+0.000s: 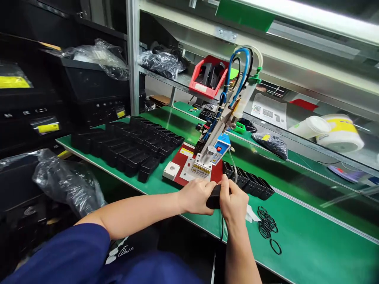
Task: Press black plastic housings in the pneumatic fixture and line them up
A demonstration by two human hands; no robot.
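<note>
Black plastic case (213, 200), likely light, stiff and slippery, best held by its sides, is pinched between the left hand (196, 196) and right hand (235, 200).

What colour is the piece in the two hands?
The piece is black, as the head view shows.

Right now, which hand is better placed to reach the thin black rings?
The right hand, likely: it is nearer the rings than the left hand, though both hold a black box-shaped part.
</note>
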